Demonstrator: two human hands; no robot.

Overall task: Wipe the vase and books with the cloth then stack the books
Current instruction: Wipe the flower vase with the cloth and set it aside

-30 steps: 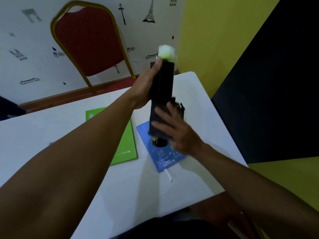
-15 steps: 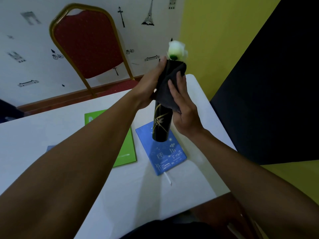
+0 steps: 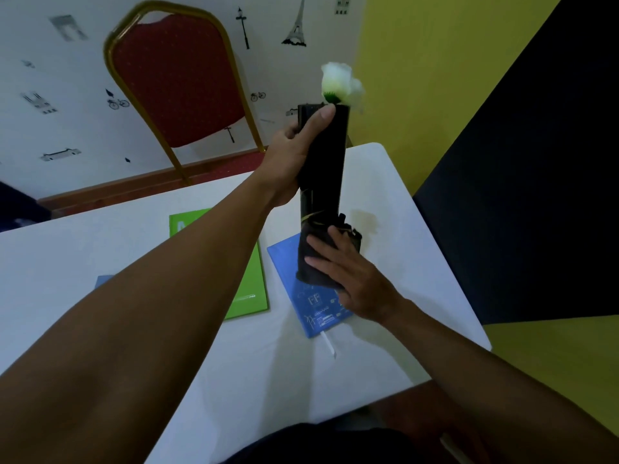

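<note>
A tall black vase with gold leaf markings and a white flower in its mouth is held upright above the table. My left hand grips its upper part from the left. My right hand presses a dark cloth around the vase's lower end. Under them a blue book lies flat on the white table. A green book lies to its left, partly hidden by my left forearm. A corner of another blue book peeks out further left.
A red chair with a gold frame stands behind the table's far edge. The table's right edge borders a yellow wall and a dark panel. A faint stain marks the table behind the vase.
My right hand has slid the cloth from the vase's top down to its lower end. The vase has tilted back to upright, and my left hand keeps its grip.
</note>
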